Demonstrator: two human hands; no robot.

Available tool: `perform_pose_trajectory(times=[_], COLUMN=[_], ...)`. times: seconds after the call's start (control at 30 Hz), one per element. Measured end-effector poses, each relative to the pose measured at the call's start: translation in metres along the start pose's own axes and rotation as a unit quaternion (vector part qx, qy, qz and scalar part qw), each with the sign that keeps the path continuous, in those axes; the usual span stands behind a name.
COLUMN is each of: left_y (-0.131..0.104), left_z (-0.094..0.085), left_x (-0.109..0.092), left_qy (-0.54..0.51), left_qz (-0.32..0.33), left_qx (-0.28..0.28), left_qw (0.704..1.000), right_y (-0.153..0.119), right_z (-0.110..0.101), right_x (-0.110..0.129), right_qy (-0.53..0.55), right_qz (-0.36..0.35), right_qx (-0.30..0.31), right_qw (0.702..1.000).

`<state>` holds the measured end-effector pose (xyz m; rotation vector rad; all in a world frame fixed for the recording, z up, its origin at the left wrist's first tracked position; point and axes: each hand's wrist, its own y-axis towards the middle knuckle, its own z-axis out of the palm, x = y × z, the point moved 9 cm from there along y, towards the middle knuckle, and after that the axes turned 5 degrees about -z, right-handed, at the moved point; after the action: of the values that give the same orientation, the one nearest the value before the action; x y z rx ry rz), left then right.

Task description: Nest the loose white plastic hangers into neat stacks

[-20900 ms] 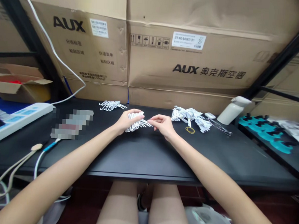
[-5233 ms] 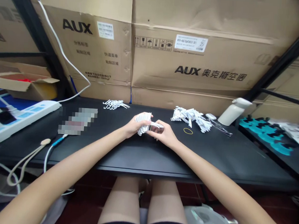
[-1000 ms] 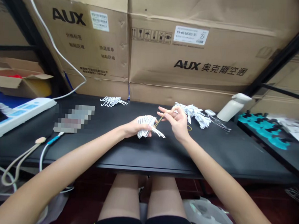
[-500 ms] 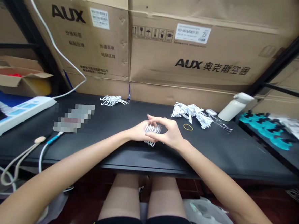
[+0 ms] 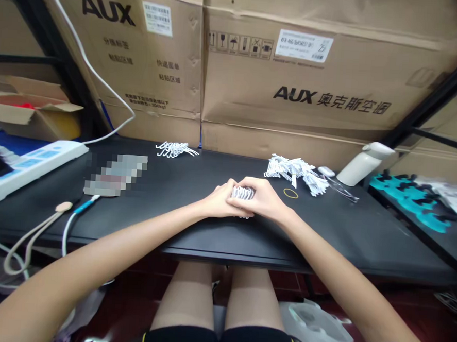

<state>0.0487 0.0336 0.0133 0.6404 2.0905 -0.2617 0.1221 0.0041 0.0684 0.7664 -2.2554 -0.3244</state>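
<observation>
Between my two hands, over the black table near its front edge, is a bundle of white hooks (image 5: 243, 193). My left hand (image 5: 222, 199) is wrapped round the bundle from the left. From the right, my right hand (image 5: 263, 198) closes on the same bundle, its thumb and fingers pressed along the sides. Curved ends poke out at the bottom; the middle of the bundle is partly hidden by fingers. A yellow rubber band (image 5: 290, 193) lies to the right of my hands. Behind it is a pile of white hooks (image 5: 296, 171), and a smaller pile of hooks (image 5: 175, 149) lies at the back left.
Cardboard boxes (image 5: 240, 99) line the back of the black table (image 5: 193, 236). On the right are a white bottle (image 5: 364, 165) and teal parts (image 5: 412, 200). On the left lie a blurred-out flat object (image 5: 115, 177), a power strip (image 5: 35, 167) and cables.
My right hand has closed more tightly onto the hooks, and the hands have come together round the bundle. The view has shifted slightly.
</observation>
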Motion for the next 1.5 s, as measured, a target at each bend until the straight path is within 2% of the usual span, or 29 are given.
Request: perform_pose_trajectory(times=[0.1, 0.23, 0.4, 0.57, 0.7, 0.83, 1.0, 1.1, 1.17, 1.23, 1.3, 1.4, 1.5], left_y=[0.000, 0.000, 0.002, 0.004, 0.005, 0.007, 0.009, 0.012, 0.016, 0.019, 0.022, 0.024, 0.026], left_z=[0.000, 0.001, 0.004, 0.003, -0.001, -0.007, -0.016, -0.025, -0.029, -0.032, -0.036, -0.046, -0.054], left_x=[0.003, -0.003, -0.012, -0.006, -0.008, -0.005, -0.004, 0.001, 0.007, 0.012, 0.017, 0.023, 0.028], left_qy=[0.047, 0.071, 0.087, 0.038, 0.019, 0.022, 0.011, 0.029, 0.020, -0.004, -0.028, -0.057, -0.103], left_qz=[-0.007, -0.005, 0.041, 0.049, 0.069, 0.073, 0.104, 0.098, 0.084, 0.075, 0.068, 0.056, 0.043], left_qx=[-0.005, 0.002, 0.005, 0.017, 0.031, 0.032, 0.000, -0.031, -0.031, -0.018, -0.009, -0.031, -0.049], left_qw=[0.999, 0.997, 0.995, 0.998, 0.997, 0.997, 0.994, 0.994, 0.996, 0.997, 0.997, 0.996, 0.992], right_y=[0.000, 0.004, 0.005, 0.004, -0.001, -0.004, -0.002, -0.001, -0.002, -0.002, -0.001, 0.000, -0.001], right_z=[0.006, 0.008, 0.007, 0.007, 0.011, 0.009, 0.007, 0.006, 0.003, 0.006, 0.011, 0.016, 0.012], right_x=[-0.007, -0.005, -0.005, -0.016, -0.036, -0.060, -0.070, -0.083, -0.095, -0.104, -0.109, -0.112, -0.108], right_qy=[-0.016, -0.029, -0.016, 0.114, 0.262, 0.339, 0.412, 0.416, 0.406, 0.394, 0.379, 0.357, 0.315], right_qz=[0.029, 0.018, 0.010, 0.013, 0.051, 0.106, 0.122, 0.148, 0.166, 0.176, 0.174, 0.156, 0.132], right_qx=[0.060, 0.097, 0.093, 0.093, 0.111, 0.064, -0.003, -0.059, -0.107, -0.119, -0.106, -0.094, -0.121], right_qw=[0.998, 0.995, 0.995, 0.989, 0.957, 0.933, 0.903, 0.895, 0.892, 0.894, 0.903, 0.916, 0.932])
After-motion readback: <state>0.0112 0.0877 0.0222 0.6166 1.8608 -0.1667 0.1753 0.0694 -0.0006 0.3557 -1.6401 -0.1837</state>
